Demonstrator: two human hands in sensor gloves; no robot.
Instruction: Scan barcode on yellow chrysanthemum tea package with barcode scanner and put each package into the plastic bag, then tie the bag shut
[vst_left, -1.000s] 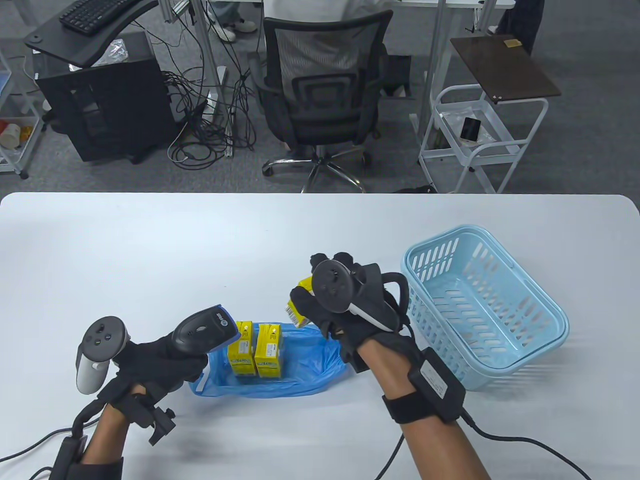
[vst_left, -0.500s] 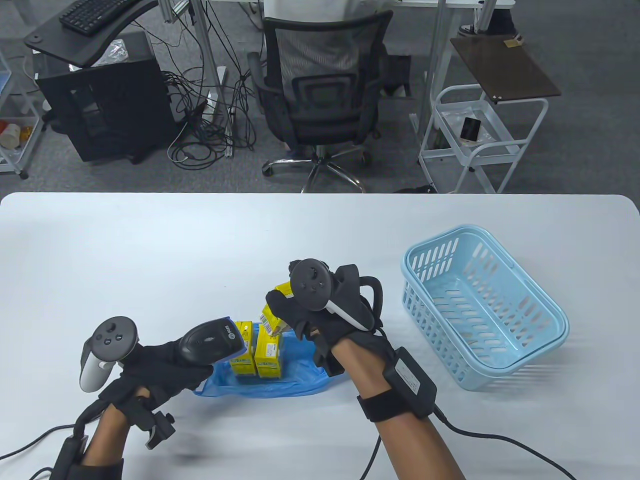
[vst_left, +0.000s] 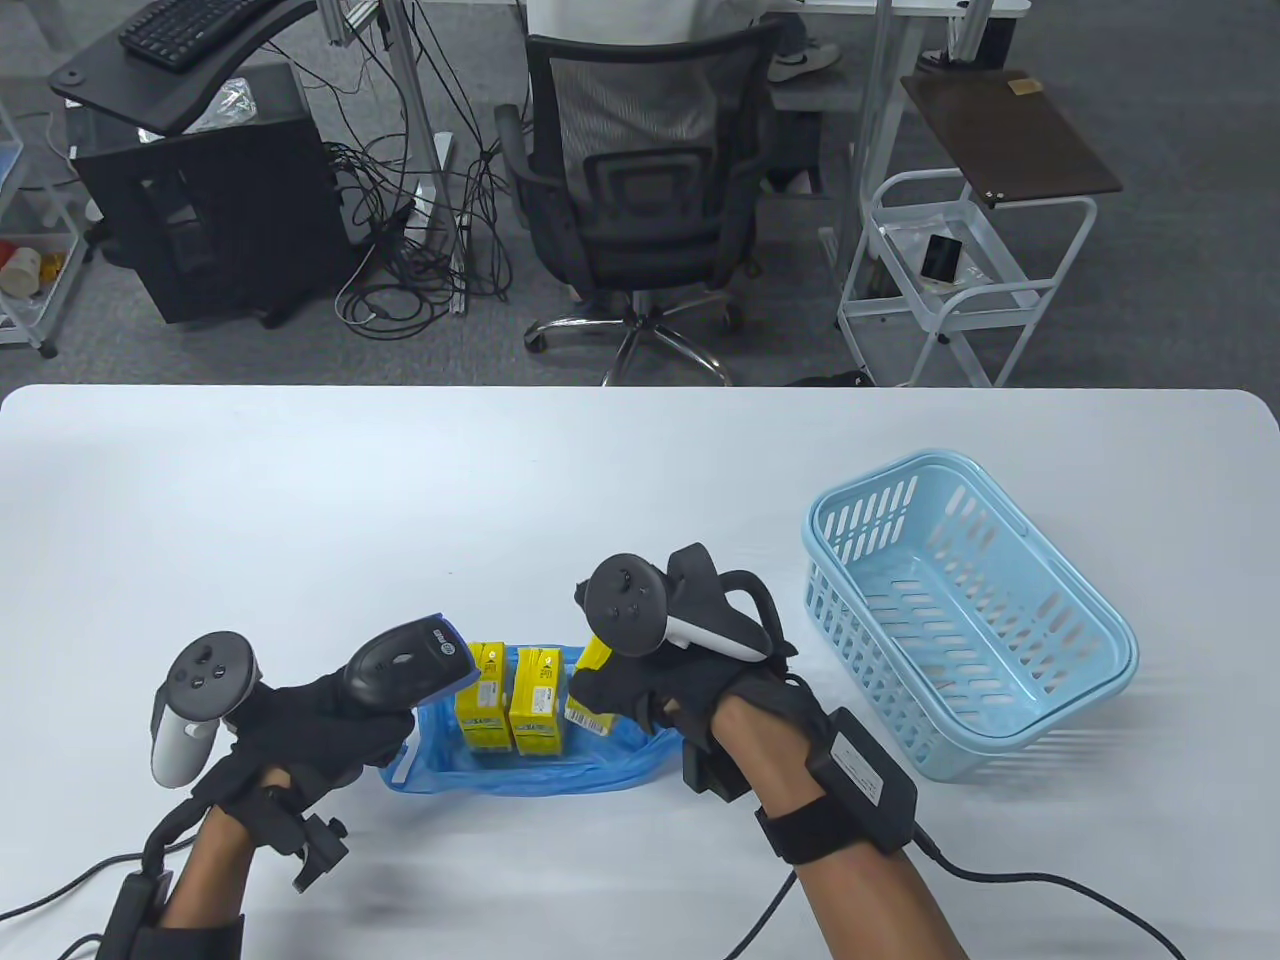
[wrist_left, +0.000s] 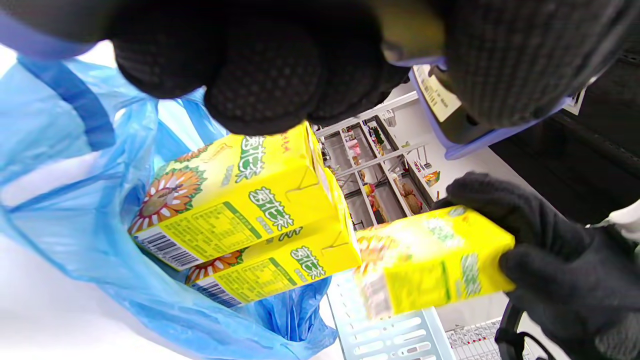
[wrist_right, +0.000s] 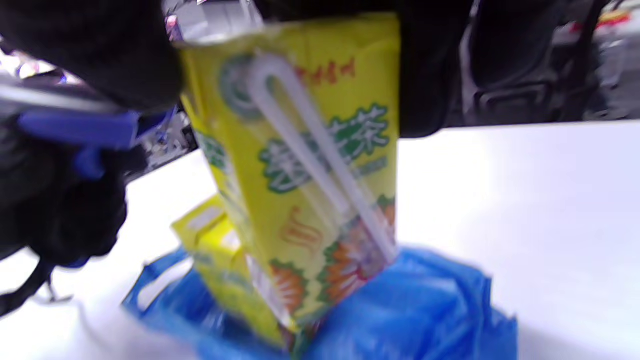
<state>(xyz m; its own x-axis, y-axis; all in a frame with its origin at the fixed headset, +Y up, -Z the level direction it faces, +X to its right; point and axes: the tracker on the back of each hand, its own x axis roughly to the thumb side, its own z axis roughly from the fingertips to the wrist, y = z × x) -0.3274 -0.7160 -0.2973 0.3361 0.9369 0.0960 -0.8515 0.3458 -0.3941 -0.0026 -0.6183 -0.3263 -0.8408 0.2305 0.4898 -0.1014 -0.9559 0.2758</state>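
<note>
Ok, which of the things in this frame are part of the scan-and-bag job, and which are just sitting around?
In the job:
- barcode scanner, held by left hand
- tea package, gripped by right hand
- two bagged tea packages
- blue plastic bag

Lying about:
- light blue basket, nothing visible in it
- office chair
- white trolley

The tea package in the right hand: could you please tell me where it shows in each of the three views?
Table view: the held tea package is low centre, under the right hand, beside two packages already in the bag.
Left wrist view: lower right, blurred, pinched by gloved fingers.
Right wrist view: centre, filling the frame, straw side showing.
Shared landmark: the blue plastic bag.
</note>
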